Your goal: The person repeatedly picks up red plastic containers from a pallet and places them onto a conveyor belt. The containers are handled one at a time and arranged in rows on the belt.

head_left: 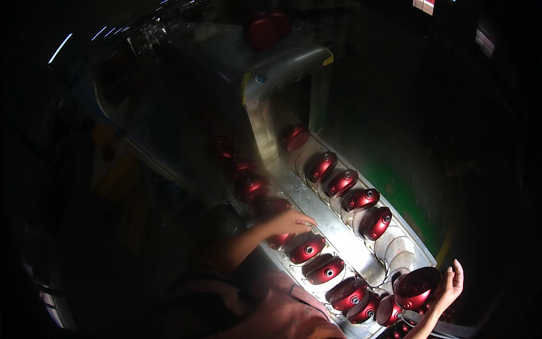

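Red cap (416, 287) cupped by right hand (450, 286) | left hand (289, 222) on conveyor (333, 226)

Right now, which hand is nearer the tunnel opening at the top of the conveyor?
Left. The left hand rests mid-conveyor, below the tunnel opening; the right hand holds a red part at the near end.

Two rows of shells (343, 182) on conveyor (333, 226), right row farther back.
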The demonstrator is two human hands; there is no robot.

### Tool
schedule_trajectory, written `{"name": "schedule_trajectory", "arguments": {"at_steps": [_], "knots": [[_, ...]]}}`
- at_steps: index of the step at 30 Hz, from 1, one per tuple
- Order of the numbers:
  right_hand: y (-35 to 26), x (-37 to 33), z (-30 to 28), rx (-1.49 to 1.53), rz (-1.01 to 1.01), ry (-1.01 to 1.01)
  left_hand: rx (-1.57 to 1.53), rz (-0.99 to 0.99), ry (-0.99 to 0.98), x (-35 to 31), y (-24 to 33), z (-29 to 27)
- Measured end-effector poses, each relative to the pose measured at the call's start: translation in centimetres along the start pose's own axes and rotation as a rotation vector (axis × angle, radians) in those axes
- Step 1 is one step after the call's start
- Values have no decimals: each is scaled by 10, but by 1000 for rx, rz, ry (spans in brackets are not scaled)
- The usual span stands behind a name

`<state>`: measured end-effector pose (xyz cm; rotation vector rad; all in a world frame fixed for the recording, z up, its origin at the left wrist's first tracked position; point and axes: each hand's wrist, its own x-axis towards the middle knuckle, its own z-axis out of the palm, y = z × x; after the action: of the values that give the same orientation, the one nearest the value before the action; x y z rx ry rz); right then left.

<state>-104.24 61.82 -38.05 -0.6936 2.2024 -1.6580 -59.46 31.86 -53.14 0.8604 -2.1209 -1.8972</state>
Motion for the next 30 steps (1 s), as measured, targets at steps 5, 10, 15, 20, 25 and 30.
{"name": "schedule_trajectory", "arguments": {"at_steps": [5, 10, 15, 20, 25, 30], "knots": [[34, 33, 38, 162, -40, -96, 58, 149, 87, 5, -28, 70], [128, 71, 67, 101, 40, -217, 204, 90, 73, -9, -15, 138], [186, 62, 93, -15, 134, -299, 364, 136, 143, -46, 7, 170], [189, 62, 142, 46, -116, -402, 293, 81, 259, -60, 4, 178], [199, 47, 205, -284, -195, -342, 397, 102, 235, -51, 2, 155], [201, 20, 238, -196, -243, -286, 369, 38, 167, -43, 48, 155]]}}
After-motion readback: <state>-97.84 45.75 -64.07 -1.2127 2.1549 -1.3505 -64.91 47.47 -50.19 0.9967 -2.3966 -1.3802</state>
